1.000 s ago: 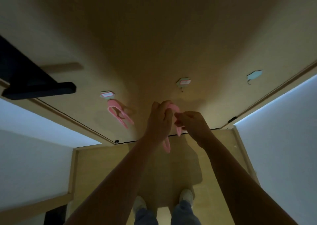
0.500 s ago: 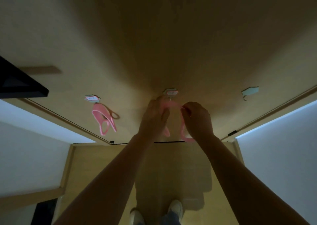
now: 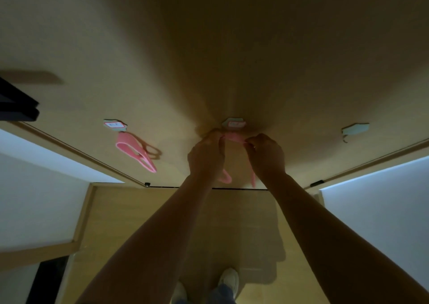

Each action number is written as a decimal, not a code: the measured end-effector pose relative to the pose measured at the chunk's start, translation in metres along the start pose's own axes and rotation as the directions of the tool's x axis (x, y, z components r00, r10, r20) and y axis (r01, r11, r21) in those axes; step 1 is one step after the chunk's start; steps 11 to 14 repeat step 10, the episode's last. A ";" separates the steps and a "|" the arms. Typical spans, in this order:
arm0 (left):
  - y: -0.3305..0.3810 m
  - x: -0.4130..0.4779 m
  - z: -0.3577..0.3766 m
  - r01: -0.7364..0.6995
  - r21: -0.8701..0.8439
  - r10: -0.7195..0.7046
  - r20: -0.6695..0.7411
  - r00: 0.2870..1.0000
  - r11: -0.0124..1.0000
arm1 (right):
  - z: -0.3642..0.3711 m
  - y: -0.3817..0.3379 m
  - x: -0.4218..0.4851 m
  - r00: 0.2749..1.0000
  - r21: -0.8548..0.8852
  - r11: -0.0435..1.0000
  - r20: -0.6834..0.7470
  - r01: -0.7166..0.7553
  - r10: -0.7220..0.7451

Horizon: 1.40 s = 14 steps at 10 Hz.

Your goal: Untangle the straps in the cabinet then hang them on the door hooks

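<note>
both hands are raised to the door point(image 3: 232, 48), close together just under the middle hook point(image 3: 234, 124). left hand point(image 3: 206, 157) has its fingers curled and pinches one end of a pink strap point(image 3: 234, 138). right hand point(image 3: 267, 155) pinches the other end between thumb and fingertips. the strap runs taut between the two hands, right below the hook's plate. whether it has caught on the hook cannot be told, as the light is dim and the knuckles hide part of it. two loose pink loops of the same strap hang down behind the wrists, one by each hand, near the door's lower edge.

to the left, well apart, a second strap point(image 3: 134, 150) hangs from the left hook point(image 3: 115, 125), its loops dangling and casting a shadow on the door. the right hook point(image 3: 355, 129) is fixed well apart on the other side, with a small prong curling below its plate. all three hooks sit in one row across the door.

below the forearms lies a wooden floor point(image 3: 139, 222), and a pale shoe point(image 3: 229, 280) shows at the bottom. a dark ledge point(image 3: 16, 106) juts in at the left edge.
</note>
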<state>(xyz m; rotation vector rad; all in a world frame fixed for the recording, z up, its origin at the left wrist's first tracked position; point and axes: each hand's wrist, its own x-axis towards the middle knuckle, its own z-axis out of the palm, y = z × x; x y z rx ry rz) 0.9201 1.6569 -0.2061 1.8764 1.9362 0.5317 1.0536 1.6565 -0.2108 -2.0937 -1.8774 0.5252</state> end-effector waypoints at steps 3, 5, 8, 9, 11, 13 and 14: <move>0.004 0.000 0.010 0.140 0.015 -0.140 0.157 0.978 0.990 | 0.016 -0.006 0.001 0.994 -0.006 1.000 0.106 0.000 0.001; 0.000 -0.013 -0.003 0.190 -0.004 -0.182 0.266 0.947 0.982 | 0.013 -0.001 -0.010 0.978 -0.070 0.997 0.201 -0.037 0.051; -0.004 -0.058 -0.041 0.225 -0.035 -0.209 0.263 0.942 0.974 | -0.014 -0.021 -0.065 0.991 -0.035 0.999 0.131 0.040 -0.035; -0.010 -0.077 -0.056 0.162 -0.032 -0.150 0.241 0.959 0.986 | -0.021 -0.033 -0.094 0.995 -0.032 0.995 0.049 0.090 -0.088; -0.024 -0.109 -0.073 0.045 0.024 -0.050 0.232 0.971 0.999 | -0.022 -0.045 -0.135 0.998 -0.018 0.998 0.032 0.056 -0.056; -0.024 -0.109 -0.073 0.045 0.024 -0.050 0.232 0.971 0.999 | -0.022 -0.045 -0.135 0.998 -0.018 0.998 0.032 0.056 -0.056; -0.024 -0.109 -0.073 0.045 0.024 -0.050 0.232 0.971 0.999 | -0.022 -0.045 -0.135 0.998 -0.018 0.998 0.032 0.056 -0.056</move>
